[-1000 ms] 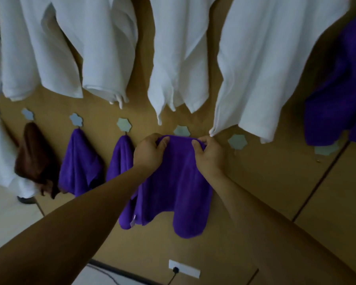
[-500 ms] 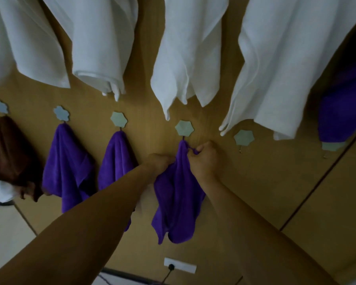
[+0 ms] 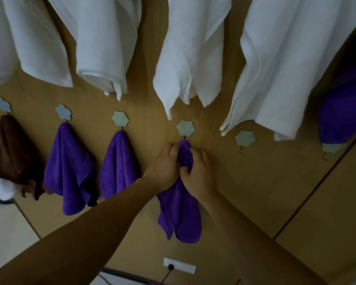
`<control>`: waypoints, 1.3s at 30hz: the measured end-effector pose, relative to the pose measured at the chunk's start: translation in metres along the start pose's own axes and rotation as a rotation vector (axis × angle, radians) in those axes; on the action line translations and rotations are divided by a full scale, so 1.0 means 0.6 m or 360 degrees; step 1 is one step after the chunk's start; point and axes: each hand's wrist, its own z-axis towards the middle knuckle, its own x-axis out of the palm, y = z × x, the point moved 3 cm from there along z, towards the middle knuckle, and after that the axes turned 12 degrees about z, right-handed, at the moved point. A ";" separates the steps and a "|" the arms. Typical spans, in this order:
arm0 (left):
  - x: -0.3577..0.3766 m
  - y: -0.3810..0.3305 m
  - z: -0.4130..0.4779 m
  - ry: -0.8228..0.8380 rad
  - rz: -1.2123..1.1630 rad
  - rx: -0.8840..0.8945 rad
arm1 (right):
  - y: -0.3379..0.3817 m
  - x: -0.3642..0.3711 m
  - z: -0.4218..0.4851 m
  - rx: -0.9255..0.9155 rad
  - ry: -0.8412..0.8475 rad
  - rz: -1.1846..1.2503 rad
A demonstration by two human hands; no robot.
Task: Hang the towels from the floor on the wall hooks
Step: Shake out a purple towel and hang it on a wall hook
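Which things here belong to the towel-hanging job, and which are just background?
Job: purple towel, gripped by left hand and right hand; hook above it; empty hook to its right.
Just there: wall socket; brown towel; white cloths hanging above.

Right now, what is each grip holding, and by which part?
The left grip and right grip both hold the purple plush towel by its bunched top, just under the pale flower-shaped wall hook.
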 end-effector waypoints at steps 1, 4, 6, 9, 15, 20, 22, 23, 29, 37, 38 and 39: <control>0.002 0.003 -0.002 0.0037 -0.0088 -0.0002 | -0.001 0.002 -0.003 0.0026 -0.0016 0.0035; 0.016 0.025 -0.015 0.0169 -0.0126 0.0037 | -0.008 0.009 -0.006 0.0116 0.0020 0.0073; 0.035 0.032 -0.031 0.0431 -0.0243 -0.0040 | -0.012 0.016 -0.004 0.0268 0.0058 0.0215; 0.066 0.027 -0.047 0.0449 -0.0488 -0.0237 | -0.019 0.026 0.001 0.0463 0.0125 0.0412; 0.066 0.050 -0.037 0.0523 -0.1061 -0.0518 | -0.044 0.027 -0.011 0.0497 0.0304 0.0530; 0.071 0.038 -0.044 0.0302 -0.0742 -0.0598 | -0.075 0.038 -0.032 0.0654 0.0188 0.0568; 0.091 0.034 -0.052 0.0349 -0.0567 -0.0647 | -0.084 0.049 -0.047 0.0735 0.0248 0.0595; 0.099 0.035 -0.059 0.0387 -0.0538 -0.0717 | -0.084 0.052 -0.055 0.0754 0.0270 0.0592; 0.115 0.049 -0.146 0.0648 -0.0116 -0.1133 | -0.095 0.040 -0.113 0.0826 0.0381 0.0267; 0.039 -0.008 -0.302 0.0586 0.0169 -0.1192 | -0.050 0.000 -0.210 0.0565 0.0665 0.0020; 0.028 -0.020 -0.328 0.0592 0.0216 -0.1214 | -0.043 0.000 -0.228 0.0539 0.0723 -0.0028; 0.016 -0.032 -0.353 0.0599 0.0256 -0.1238 | -0.036 0.002 -0.246 0.0510 0.0786 -0.0081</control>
